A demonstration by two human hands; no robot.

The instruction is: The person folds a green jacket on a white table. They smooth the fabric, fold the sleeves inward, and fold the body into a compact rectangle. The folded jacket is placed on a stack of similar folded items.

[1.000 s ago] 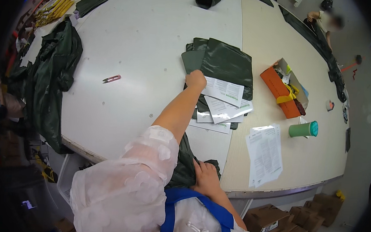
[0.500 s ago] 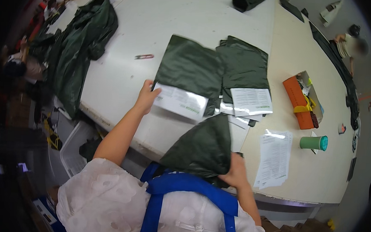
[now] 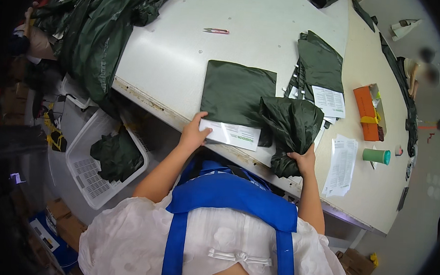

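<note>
A flat dark green fabric pouch (image 3: 239,91) lies at the table's front edge, with a white printed card (image 3: 230,134) along its near side. My left hand (image 3: 195,132) is closed on the pouch's near left corner, thumb over the card's end. In my right hand (image 3: 304,160) is a bunched piece of dark green fabric (image 3: 292,119), gathered and hanging down at the table edge. It overlaps the right side of the pouch. Farther right lies a stack of similar green pouches (image 3: 321,63), with a printed card (image 3: 329,101) at its near end.
Thread snips (image 3: 216,31) lie beyond the pouch. To the right are paper sheets (image 3: 341,167), an orange box (image 3: 365,115) and a green cup (image 3: 375,156). Green fabric (image 3: 97,44) hangs over the left edge, near a white basket (image 3: 84,174). Other people work at both sides.
My view has shifted. The pouch under my left hand has come down flat near the table edge. The fabric in my right hand has risen from my lap and is more bunched.
</note>
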